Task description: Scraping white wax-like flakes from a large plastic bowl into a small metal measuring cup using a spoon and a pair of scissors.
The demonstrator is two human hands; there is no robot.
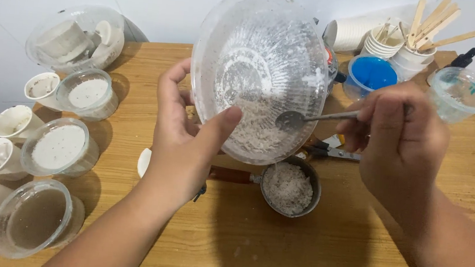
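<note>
The left hand [188,140] tilts a clear round plastic bowl [261,75], its fingers [221,127] clamped on the rim. The right hand's [400,139] fingers pinch a metal spoon [307,118] inside it, seemingly scraping whitish powder. Below both sits a small metal pan [290,188] on the wooden table [273,251].

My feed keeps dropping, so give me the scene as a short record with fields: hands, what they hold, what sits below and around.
left hand: left hand grips the rim of a clear plastic bowl, tilted, off the table
right hand: right hand holds a metal spoon, its tip inside the bowl
bowl contents: greyish-white powder gathered at the low side
below bowl: small metal pan with the same powder
table: wooden table
left side: paper cups and lidded clear tubs
far right: blue-filled tub, wooden sticks in cups
</note>
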